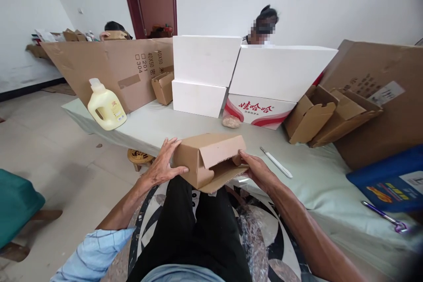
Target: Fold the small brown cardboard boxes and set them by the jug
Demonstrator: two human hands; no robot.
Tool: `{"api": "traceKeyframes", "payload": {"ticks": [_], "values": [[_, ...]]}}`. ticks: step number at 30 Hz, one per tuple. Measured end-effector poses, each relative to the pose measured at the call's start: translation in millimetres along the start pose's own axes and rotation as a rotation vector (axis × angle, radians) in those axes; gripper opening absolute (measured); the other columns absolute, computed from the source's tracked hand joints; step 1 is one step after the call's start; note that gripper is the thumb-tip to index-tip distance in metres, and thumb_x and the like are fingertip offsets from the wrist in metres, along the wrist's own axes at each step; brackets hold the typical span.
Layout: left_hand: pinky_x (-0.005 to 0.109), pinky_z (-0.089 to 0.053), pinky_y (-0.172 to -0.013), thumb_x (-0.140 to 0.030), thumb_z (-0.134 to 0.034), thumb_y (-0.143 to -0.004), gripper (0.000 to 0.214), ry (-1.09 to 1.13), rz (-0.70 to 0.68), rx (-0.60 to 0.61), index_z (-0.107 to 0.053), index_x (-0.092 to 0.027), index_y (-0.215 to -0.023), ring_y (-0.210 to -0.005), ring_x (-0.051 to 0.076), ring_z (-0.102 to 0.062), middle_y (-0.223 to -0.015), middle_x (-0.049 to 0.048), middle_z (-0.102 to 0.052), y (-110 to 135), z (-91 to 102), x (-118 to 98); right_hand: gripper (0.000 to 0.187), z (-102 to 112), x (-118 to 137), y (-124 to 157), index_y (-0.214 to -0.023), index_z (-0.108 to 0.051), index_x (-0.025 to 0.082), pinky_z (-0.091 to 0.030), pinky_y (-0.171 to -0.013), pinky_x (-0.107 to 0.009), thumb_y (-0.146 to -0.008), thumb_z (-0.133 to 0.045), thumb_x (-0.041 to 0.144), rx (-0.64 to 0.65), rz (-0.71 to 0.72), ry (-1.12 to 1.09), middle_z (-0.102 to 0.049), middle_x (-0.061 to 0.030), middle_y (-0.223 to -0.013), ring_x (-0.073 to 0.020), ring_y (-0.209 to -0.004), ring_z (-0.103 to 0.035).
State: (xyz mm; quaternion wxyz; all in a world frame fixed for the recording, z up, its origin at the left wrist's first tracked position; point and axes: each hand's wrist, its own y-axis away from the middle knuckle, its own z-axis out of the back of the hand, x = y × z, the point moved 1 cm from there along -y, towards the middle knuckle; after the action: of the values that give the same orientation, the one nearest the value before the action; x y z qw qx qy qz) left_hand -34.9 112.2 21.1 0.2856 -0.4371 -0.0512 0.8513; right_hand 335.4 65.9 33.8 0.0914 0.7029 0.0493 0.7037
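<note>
A small brown cardboard box (218, 145) is held between my two hands at the table's front edge, above my lap. Its open side faces me, and a flap hangs down below the opening. My left hand (165, 161) grips the box's left end, thumb on the near face and fingers over the top. My right hand (257, 167) pinches the right end by the opening, fingers partly hidden. Right of the box lies a white-handled knife-like tool (276, 163). Behind the box sits a small pinkish-tan lump (231, 121) that I cannot make out.
White boxes (205, 59) and large cardboard panels (132, 70) line the table's back. A yellow detergent bottle (106, 105) stands left. Opened cartons (310, 114), a blue container (390, 180) and a purple pen-like item (385, 217) are right. Two people sit beyond; plastic wrap (253, 238) lies below.
</note>
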Motion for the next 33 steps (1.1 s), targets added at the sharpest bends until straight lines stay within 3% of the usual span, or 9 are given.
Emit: {"api": "traceKeyframes", "payload": {"ticks": [5,8,11,16,20,22,25,28,33], "values": [[0.059,-0.048,-0.128,-0.058,-0.052,-0.11,0.07,0.044,-0.081,0.012,-0.036,-0.032,-0.173,-0.17,0.04,-0.028,-0.183,0.0138,-0.029,2,3.4,-18,0.061,-1,5,11,-0.106,-0.08,0.018,-0.072,-0.084,-0.044,-0.086,-0.082,0.076,-0.026,-0.003,0.043,-0.078,-0.0131,-0.109,-0.0259,-0.083,-0.075],[0.06,-0.047,-0.128,-0.069,-0.073,-0.096,0.101,0.063,-0.17,0.115,-0.022,-0.036,-0.177,-0.171,0.045,-0.022,-0.187,0.0129,-0.016,4,3.8,-27,0.06,0,6,16,-0.107,-0.081,0.018,-0.072,-0.087,-0.045,-0.089,-0.079,0.075,-0.054,0.012,0.094,-0.078,-0.0148,-0.113,-0.0275,-0.087,-0.077],[0.066,-0.039,-0.132,-0.064,-0.095,-0.076,0.136,-0.008,-0.227,0.141,-0.009,-0.037,-0.179,-0.171,0.049,-0.018,-0.186,0.0158,-0.011,2,5.4,-32,0.061,1,7,17,-0.105,-0.081,0.017,-0.073,-0.085,-0.048,-0.092,-0.076,0.076,-0.052,0.01,0.125,-0.079,-0.017,-0.11,-0.0297,-0.086,-0.078],[0.062,-0.047,-0.128,-0.041,-0.099,-0.074,0.135,-0.065,-0.258,0.072,-0.013,-0.034,-0.177,-0.162,0.046,-0.036,-0.172,0.0195,-0.031,-13,14.7,-34,0.072,-1,21,20,-0.109,-0.082,0.016,-0.072,-0.086,-0.05,-0.096,-0.065,0.085,0.017,0.057,0.274,-0.079,-0.0181,-0.115,-0.0325,-0.092,-0.079],[0.058,-0.056,-0.118,-0.036,-0.097,-0.074,0.133,-0.032,-0.255,0.035,-0.013,-0.034,-0.177,-0.156,0.044,-0.043,-0.168,0.0186,-0.033,-21,20.7,-29,0.07,-6,39,33,-0.13,-0.078,0.023,-0.065,-0.101,-0.056,-0.102,-0.055,0.083,-0.094,0.379,0.494,-0.076,-0.0148,-0.132,-0.0364,-0.119,-0.073],[0.057,-0.057,-0.116,-0.034,-0.096,-0.074,0.134,-0.026,-0.26,0.031,-0.011,-0.035,-0.177,-0.156,0.044,-0.042,-0.169,0.0182,-0.033,-21,21.2,-26,0.062,-11,49,41,-0.146,-0.069,0.028,-0.057,-0.113,-0.059,-0.104,-0.062,0.074,-0.158,0.627,0.58,-0.067,-0.0134,-0.147,-0.0362,-0.134,-0.065],[0.055,-0.059,-0.114,-0.035,-0.095,-0.074,0.131,-0.009,-0.256,0.04,-0.014,-0.035,-0.177,-0.155,0.043,-0.043,-0.169,0.0174,-0.035,-20,19.8,-21,0.066,-20,63,48,-0.161,-0.055,0.031,-0.049,-0.122,-0.06,-0.103,-0.075,0.056,-0.111,0.903,0.732,-0.056,-0.0141,-0.16,-0.0362,-0.147,-0.054],[0.051,-0.061,-0.11,-0.038,-0.096,-0.074,0.125,0.036,-0.234,0.039,-0.021,-0.035,-0.174,-0.154,0.042,-0.045,-0.168,0.0172,-0.037,-21,18.2,-18,0.061,-30,75,44,-0.16,-0.054,0.029,-0.054,-0.118,-0.058,-0.105,-0.076,0.045,0.001,1.022,0.856,-0.062,-0.0155,-0.152,-0.0353,-0.142,-0.059],[0.05,-0.06,-0.109,-0.038,-0.097,-0.072,0.117,0.109,-0.162,0.052,-0.028,-0.032,-0.167,-0.152,0.04,-0.049,-0.164,0.0172,-0.042,-22,19.1,-16,0.03,-43,85,31,-0.14,-0.068,0.027,-0.061,-0.099,-0.047,-0.11,-0.069,0.032,0.07,1.191,0.911,-0.073,-0.0117,-0.126,-0.0292,-0.115,-0.071]]}}
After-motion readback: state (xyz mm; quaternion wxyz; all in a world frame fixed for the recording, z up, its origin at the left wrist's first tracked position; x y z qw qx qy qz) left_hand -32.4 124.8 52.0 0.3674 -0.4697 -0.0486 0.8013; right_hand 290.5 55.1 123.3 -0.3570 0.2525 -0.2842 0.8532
